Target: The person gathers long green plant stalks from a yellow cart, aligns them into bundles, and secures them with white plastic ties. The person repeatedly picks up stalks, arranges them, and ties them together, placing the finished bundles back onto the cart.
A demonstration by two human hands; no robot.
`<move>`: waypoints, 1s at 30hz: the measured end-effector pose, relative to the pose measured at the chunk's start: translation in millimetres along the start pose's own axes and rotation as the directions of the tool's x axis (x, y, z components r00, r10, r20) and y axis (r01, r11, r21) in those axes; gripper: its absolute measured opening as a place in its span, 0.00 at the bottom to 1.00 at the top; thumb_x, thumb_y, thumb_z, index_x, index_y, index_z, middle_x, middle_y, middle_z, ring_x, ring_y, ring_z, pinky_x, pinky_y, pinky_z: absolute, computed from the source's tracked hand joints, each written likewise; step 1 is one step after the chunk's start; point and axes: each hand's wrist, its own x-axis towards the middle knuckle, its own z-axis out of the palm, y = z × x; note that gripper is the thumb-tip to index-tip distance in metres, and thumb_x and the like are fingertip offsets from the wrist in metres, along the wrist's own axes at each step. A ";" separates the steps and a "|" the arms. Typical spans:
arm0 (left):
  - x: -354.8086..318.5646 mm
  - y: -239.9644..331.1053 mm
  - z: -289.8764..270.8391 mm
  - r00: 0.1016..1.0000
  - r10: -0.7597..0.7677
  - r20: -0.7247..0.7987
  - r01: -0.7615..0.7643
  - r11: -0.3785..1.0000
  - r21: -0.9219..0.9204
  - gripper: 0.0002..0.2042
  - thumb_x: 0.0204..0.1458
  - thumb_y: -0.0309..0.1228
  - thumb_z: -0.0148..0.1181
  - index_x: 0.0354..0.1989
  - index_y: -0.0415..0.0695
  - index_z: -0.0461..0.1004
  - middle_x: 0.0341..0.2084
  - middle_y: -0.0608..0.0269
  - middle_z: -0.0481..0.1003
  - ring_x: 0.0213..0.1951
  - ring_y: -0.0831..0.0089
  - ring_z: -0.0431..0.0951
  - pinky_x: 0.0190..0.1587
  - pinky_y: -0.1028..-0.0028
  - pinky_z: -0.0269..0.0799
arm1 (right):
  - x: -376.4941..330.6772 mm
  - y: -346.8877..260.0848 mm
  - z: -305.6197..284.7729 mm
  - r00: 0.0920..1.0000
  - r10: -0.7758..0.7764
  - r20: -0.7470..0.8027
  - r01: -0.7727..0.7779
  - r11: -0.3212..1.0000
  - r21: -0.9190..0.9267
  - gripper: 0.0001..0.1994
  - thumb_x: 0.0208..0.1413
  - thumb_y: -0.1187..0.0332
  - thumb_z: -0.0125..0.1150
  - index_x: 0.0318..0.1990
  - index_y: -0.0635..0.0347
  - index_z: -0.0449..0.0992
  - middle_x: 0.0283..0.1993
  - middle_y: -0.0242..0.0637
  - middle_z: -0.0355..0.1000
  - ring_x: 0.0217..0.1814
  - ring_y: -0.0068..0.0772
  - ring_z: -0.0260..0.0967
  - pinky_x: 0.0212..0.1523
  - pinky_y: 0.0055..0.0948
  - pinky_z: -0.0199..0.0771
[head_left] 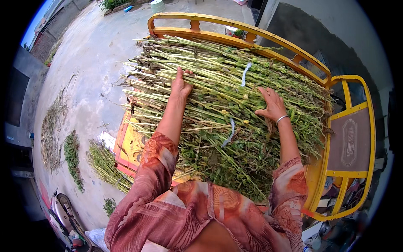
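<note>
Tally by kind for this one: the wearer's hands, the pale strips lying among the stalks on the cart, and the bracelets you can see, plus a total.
Hands: 2 (left hand, right hand)
Pale strips: 2 (upper strip, lower strip)
Bracelets: 1 (silvery bracelet)
Total: 5

left hand [181, 87] and right hand [273, 105] touch green stalks [222, 101] on a yellow cart [131, 140].

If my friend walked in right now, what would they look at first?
Probably the huge heap of green stalks across the middle, with pale stems at the left and leafy ends toward the right. Next might come the bright yellow cart under it, whose curved rails show behind the heap and at its right. Then perhaps the two bare hands: the left hand by the pale stems, the right hand, fingers spread, over the leafier part.
</note>
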 end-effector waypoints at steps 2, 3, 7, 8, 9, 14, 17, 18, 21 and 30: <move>-0.9 -3.1 1.0 0.996 0.062 0.060 -0.066 0.995 0.070 0.20 0.50 0.38 0.64 0.40 0.35 0.64 0.32 0.58 0.69 0.33 0.63 0.71 0.43 0.60 0.73 | 1.1 -10.7 6.1 0.994 0.033 0.105 -0.039 0.998 0.051 0.39 0.43 0.49 0.67 0.63 0.39 0.56 0.55 0.37 0.62 0.56 0.45 0.60 0.52 0.46 0.61; 0.8 0.9 0.8 0.992 0.112 0.064 -0.120 0.982 0.144 0.21 0.49 0.39 0.64 0.40 0.35 0.63 0.32 0.58 0.69 0.34 0.63 0.71 0.43 0.61 0.73 | 3.5 -15.9 11.7 0.987 0.036 0.155 -0.049 0.996 0.080 0.37 0.46 0.48 0.64 0.64 0.39 0.56 0.57 0.36 0.61 0.57 0.44 0.59 0.53 0.46 0.59; -28.2 26.1 -1.0 0.978 0.196 0.077 -0.210 0.879 0.429 0.29 0.48 0.38 0.67 0.48 0.30 0.59 0.38 0.56 0.67 0.41 0.67 0.70 0.47 0.67 0.69 | 12.2 -17.5 44.2 0.978 0.126 0.167 -0.134 0.990 0.039 0.34 0.52 0.46 0.57 0.65 0.38 0.55 0.63 0.33 0.57 0.62 0.42 0.54 0.55 0.46 0.57; -42.6 34.3 -3.4 0.976 0.208 0.064 -0.213 0.854 0.475 0.31 0.48 0.37 0.67 0.51 0.29 0.57 0.41 0.55 0.67 0.43 0.67 0.71 0.48 0.68 0.69 | 16.2 -22.0 37.4 0.962 0.161 0.220 -0.175 0.984 0.046 0.33 0.52 0.46 0.57 0.65 0.38 0.55 0.63 0.33 0.57 0.63 0.42 0.53 0.56 0.46 0.57; -75.6 32.9 3.0 0.960 0.225 0.168 -0.279 0.833 0.477 0.39 0.50 0.38 0.64 0.59 0.24 0.49 0.58 0.38 0.55 0.60 0.50 0.58 0.58 0.65 0.64 | 12.2 -12.8 35.4 0.949 0.196 0.246 -0.206 0.978 0.016 0.34 0.52 0.46 0.57 0.65 0.38 0.55 0.64 0.32 0.55 0.64 0.43 0.52 0.57 0.47 0.56; -196.7 72.1 -84.6 0.863 0.430 0.265 -0.495 0.616 0.613 0.18 0.56 0.28 0.55 0.53 0.35 0.63 0.47 0.56 0.70 0.49 0.70 0.73 0.50 0.75 0.72 | 19.4 -28.3 19.1 0.979 0.149 0.142 -0.131 0.983 -0.128 0.44 0.37 0.36 0.64 0.63 0.41 0.58 0.65 0.39 0.53 0.66 0.46 0.50 0.58 0.55 0.55; -243.1 86.4 -189.0 0.905 0.426 0.016 -0.284 0.575 0.767 0.12 0.55 0.28 0.55 0.46 0.37 0.68 0.38 0.63 0.72 0.39 0.76 0.74 0.40 0.78 0.74 | 3.4 -40.4 1.7 0.997 0.044 -0.067 -0.051 0.992 -0.115 0.41 0.40 0.43 0.66 0.61 0.51 0.60 0.63 0.42 0.56 0.63 0.47 0.53 0.56 0.51 0.59; -258.5 90.5 -231.2 0.893 0.437 -0.103 -0.210 0.609 0.765 0.11 0.55 0.30 0.56 0.43 0.39 0.69 0.34 0.65 0.72 0.36 0.78 0.74 0.36 0.80 0.73 | -4.3 -51.2 -0.8 0.983 -0.027 -0.181 0.008 0.995 -0.102 0.38 0.43 0.47 0.67 0.60 0.55 0.61 0.60 0.43 0.58 0.61 0.47 0.56 0.55 0.48 0.61; -311.1 89.0 -337.7 0.826 0.420 -0.376 -0.031 0.700 0.714 0.10 0.54 0.32 0.58 0.40 0.41 0.69 0.31 0.66 0.72 0.31 0.80 0.73 0.32 0.80 0.71 | -41.4 -100.0 1.6 0.922 -0.044 -0.384 0.138 0.965 0.223 0.20 0.50 0.66 0.64 0.50 0.61 0.69 0.45 0.43 0.69 0.47 0.43 0.68 0.44 0.37 0.70; -330.6 56.3 -426.5 0.718 0.019 -0.696 0.346 0.858 0.379 0.05 0.54 0.29 0.55 0.33 0.42 0.69 0.28 0.66 0.73 0.27 0.76 0.74 0.28 0.78 0.72 | -212.8 -274.1 226.5 0.876 -0.345 0.338 0.107 0.820 0.562 0.21 0.46 0.67 0.63 0.48 0.65 0.69 0.50 0.50 0.67 0.47 0.51 0.68 0.49 0.40 0.68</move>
